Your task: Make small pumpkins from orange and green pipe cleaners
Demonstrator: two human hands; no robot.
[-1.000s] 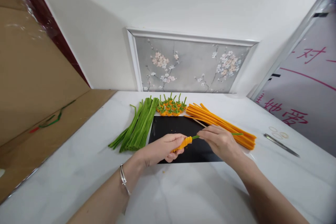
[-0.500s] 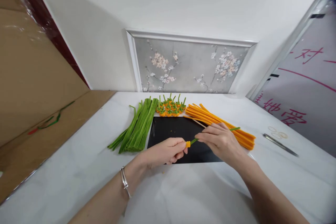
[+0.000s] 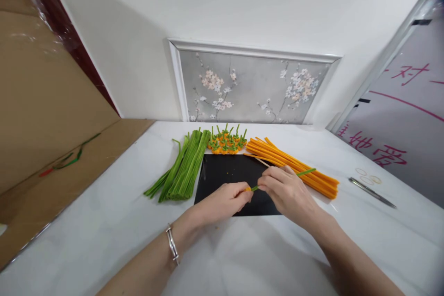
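Note:
Over a black mat (image 3: 217, 171), my left hand (image 3: 227, 201) pinches a small orange fuzzy piece (image 3: 248, 189), mostly covered by its fingers. A green fuzzy stem (image 3: 307, 172) runs from that piece through the fingers of my right hand (image 3: 282, 189), which are closed on it, and its free end sticks out to the right. Behind the mat stand several small orange pieces with green tops and upright stems (image 3: 227, 141). Green stems (image 3: 187, 166) lie bundled at the left, orange stems (image 3: 294, 164) at the right.
Metal tweezers (image 3: 373, 192) and a few thin rings (image 3: 367, 176) lie on the white table (image 3: 347, 240) at the right. Cardboard (image 3: 52, 185) with green and red scraps borders the left. A wall with a framed floral panel (image 3: 249, 88) rises behind.
My left hand has rolled over and its fingers now cover more of the orange piece. The right hand has shifted slightly, and more of the green stem's far end shows.

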